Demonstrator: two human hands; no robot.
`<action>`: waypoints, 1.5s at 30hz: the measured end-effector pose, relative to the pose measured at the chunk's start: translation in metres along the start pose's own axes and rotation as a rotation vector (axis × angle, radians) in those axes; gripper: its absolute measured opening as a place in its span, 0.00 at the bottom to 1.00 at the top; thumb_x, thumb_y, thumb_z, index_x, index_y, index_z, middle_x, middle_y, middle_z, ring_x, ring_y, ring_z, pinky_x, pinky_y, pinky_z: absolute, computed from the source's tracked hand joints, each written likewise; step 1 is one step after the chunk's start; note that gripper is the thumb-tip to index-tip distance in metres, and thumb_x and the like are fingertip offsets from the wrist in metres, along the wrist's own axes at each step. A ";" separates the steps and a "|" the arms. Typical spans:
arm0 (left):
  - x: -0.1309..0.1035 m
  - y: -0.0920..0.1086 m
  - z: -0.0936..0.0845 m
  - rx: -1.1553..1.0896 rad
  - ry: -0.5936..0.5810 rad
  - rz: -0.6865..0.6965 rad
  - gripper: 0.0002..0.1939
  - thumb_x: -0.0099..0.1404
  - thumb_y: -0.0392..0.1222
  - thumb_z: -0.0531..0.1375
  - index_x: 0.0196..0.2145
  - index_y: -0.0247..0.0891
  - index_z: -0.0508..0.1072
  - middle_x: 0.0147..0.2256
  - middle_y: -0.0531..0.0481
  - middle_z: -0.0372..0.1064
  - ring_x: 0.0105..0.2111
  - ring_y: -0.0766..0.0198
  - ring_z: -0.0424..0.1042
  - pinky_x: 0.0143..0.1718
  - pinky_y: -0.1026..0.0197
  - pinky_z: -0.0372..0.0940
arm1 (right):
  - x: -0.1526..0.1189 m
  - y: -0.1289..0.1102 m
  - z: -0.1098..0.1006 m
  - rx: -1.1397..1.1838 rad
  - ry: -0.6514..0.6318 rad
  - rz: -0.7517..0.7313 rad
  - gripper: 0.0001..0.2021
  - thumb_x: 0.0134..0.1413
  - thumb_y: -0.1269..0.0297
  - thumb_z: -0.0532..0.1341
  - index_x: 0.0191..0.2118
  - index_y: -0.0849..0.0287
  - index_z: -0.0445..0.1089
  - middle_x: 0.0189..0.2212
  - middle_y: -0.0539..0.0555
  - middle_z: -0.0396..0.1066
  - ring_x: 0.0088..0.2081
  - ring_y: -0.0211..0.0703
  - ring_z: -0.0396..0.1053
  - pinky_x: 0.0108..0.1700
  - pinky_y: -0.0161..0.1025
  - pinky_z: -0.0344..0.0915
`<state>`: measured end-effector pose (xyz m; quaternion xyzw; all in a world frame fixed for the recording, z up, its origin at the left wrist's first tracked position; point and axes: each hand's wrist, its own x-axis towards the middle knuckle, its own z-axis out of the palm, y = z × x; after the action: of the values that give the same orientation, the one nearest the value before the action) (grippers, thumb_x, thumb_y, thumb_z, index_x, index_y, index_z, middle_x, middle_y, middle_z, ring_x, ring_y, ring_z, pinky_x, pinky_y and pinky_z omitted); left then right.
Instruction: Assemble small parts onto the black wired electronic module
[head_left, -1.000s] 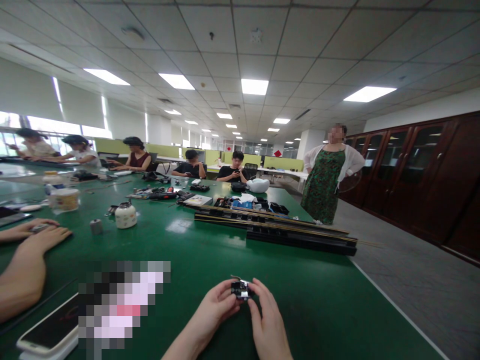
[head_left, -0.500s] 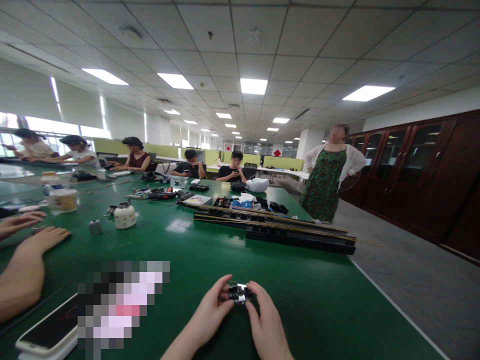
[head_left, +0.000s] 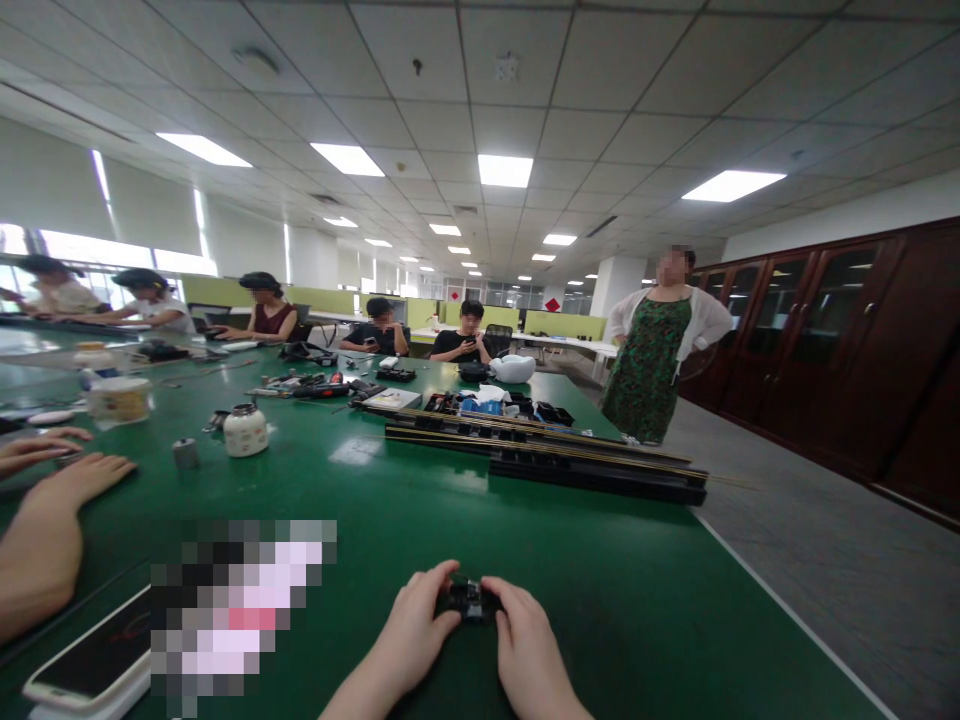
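A small black part with shiny metal pieces (head_left: 472,598) is held between my two hands, low over the green table (head_left: 360,560). My left hand (head_left: 416,625) grips its left end between thumb and fingers. At the right end, my right hand (head_left: 525,635) has thumb and fingers closed on the same part. The fingertips cover both of its ends, and its exact kind is too small to make out.
Long black rails with thin brass-coloured rods (head_left: 585,465) lie ahead. A white jar (head_left: 245,430) and a small metal cylinder (head_left: 185,453) stand to the left. A phone (head_left: 90,650) lies near a co-worker's hands (head_left: 82,485). A person (head_left: 649,350) stands beyond the table.
The black part has tilted and sunk slightly lower in my hands, so its metal pieces gleam less. Both hands still hold it.
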<state>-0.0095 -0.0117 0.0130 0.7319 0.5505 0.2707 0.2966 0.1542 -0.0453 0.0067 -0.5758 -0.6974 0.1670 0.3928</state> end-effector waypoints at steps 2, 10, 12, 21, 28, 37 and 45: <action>0.001 0.000 0.000 0.005 -0.005 0.012 0.28 0.48 0.36 0.53 0.50 0.34 0.62 0.42 0.45 0.67 0.44 0.59 0.64 0.48 0.60 0.54 | 0.000 -0.001 0.000 0.012 0.025 0.001 0.18 0.51 0.72 0.47 0.45 0.57 0.69 0.44 0.55 0.69 0.48 0.45 0.64 0.51 0.42 0.59; -0.001 0.003 -0.002 0.003 -0.015 0.023 0.28 0.49 0.36 0.53 0.50 0.36 0.62 0.39 0.47 0.68 0.41 0.61 0.65 0.46 0.60 0.55 | -0.001 -0.010 -0.004 -0.066 -0.039 -0.014 0.11 0.45 0.67 0.58 0.36 0.50 0.72 0.43 0.52 0.69 0.48 0.49 0.64 0.50 0.46 0.57; -0.001 0.004 -0.002 0.009 -0.017 0.021 0.26 0.48 0.36 0.53 0.49 0.37 0.63 0.40 0.47 0.68 0.42 0.60 0.65 0.47 0.59 0.55 | -0.001 -0.008 -0.003 -0.079 -0.045 -0.001 0.12 0.43 0.68 0.59 0.36 0.50 0.72 0.43 0.52 0.69 0.47 0.48 0.64 0.50 0.45 0.57; 0.001 -0.002 0.003 -0.079 0.020 0.109 0.31 0.47 0.33 0.53 0.52 0.39 0.59 0.51 0.45 0.61 0.50 0.60 0.60 0.52 0.58 0.52 | 0.000 -0.013 -0.006 -0.132 -0.086 0.031 0.11 0.47 0.70 0.56 0.37 0.52 0.70 0.44 0.51 0.68 0.48 0.46 0.63 0.50 0.41 0.55; -0.001 0.001 0.001 -0.092 -0.015 0.077 0.26 0.48 0.34 0.53 0.48 0.38 0.64 0.47 0.45 0.66 0.47 0.61 0.63 0.51 0.58 0.54 | 0.000 -0.013 -0.007 -0.143 -0.079 0.011 0.12 0.48 0.70 0.54 0.37 0.51 0.70 0.44 0.51 0.68 0.48 0.44 0.63 0.50 0.40 0.55; -0.001 0.002 0.000 -0.088 0.007 0.092 0.26 0.47 0.34 0.54 0.47 0.38 0.64 0.50 0.45 0.64 0.50 0.60 0.61 0.52 0.58 0.53 | -0.003 -0.011 -0.007 -0.100 -0.042 -0.023 0.12 0.49 0.70 0.54 0.37 0.51 0.70 0.44 0.51 0.68 0.48 0.44 0.63 0.49 0.41 0.55; -0.001 0.003 0.000 -0.068 -0.018 0.096 0.23 0.49 0.34 0.53 0.45 0.39 0.66 0.47 0.47 0.66 0.48 0.61 0.63 0.50 0.60 0.55 | -0.003 -0.007 -0.004 -0.081 -0.028 -0.029 0.12 0.48 0.70 0.54 0.37 0.51 0.70 0.43 0.51 0.68 0.47 0.45 0.63 0.49 0.42 0.56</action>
<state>-0.0079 -0.0137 0.0147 0.7494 0.5026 0.2965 0.3129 0.1527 -0.0509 0.0132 -0.5786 -0.7174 0.1408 0.3616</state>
